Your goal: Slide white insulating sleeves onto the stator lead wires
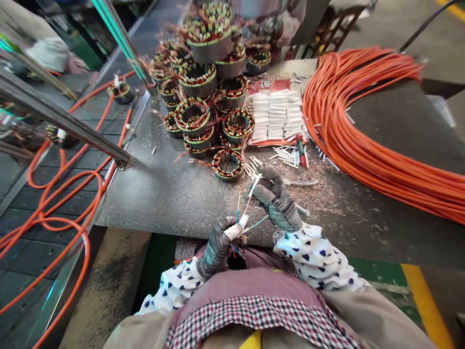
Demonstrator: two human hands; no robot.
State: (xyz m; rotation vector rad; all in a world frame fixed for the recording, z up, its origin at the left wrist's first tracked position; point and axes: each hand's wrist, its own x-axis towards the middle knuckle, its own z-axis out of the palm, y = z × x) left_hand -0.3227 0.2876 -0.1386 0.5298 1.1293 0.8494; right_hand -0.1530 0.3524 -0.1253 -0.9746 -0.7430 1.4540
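My left hand, in a grey glove, is closed around a cable end whose thin coloured wires fan out above the table's front edge. White wrapping shows on the thumb and on a finger. Slightly higher and to the right, my right hand, gloved too, pinches a small white sleeve at the tip of one wire. Loose white sleeves lie just beyond my right fingers. The closest wound stator sits behind them. A pale-handled tool lies partly behind my right hand.
Stacked stators with copper wires rise at the back. Bundled white sleeves lie beside them, near a red-handled tool. A large orange cable coil covers the right side. Metal posts and orange cable loops are at left.
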